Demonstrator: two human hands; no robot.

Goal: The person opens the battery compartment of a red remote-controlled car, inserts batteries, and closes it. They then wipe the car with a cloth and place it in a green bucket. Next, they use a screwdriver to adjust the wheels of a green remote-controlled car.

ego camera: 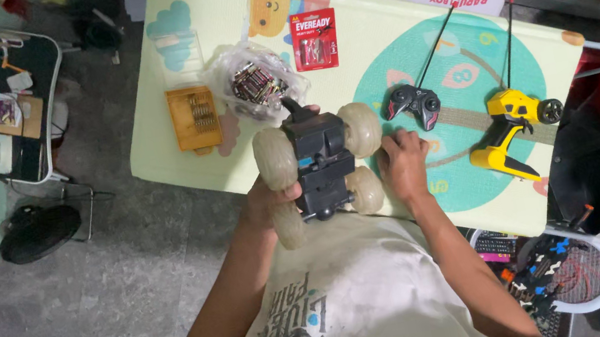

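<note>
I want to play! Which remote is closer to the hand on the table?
The black remote, just above the right hand. The yellow remote lies farther right and is shaped like a pistol.

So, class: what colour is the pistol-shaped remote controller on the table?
Yellow with black parts, seen in the head view: the pistol-shaped remote controller lies on the table.

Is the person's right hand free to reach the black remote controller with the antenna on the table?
Probably yes. The right hand rests empty on the table, just below the black remote controller, with nothing between them.
</note>
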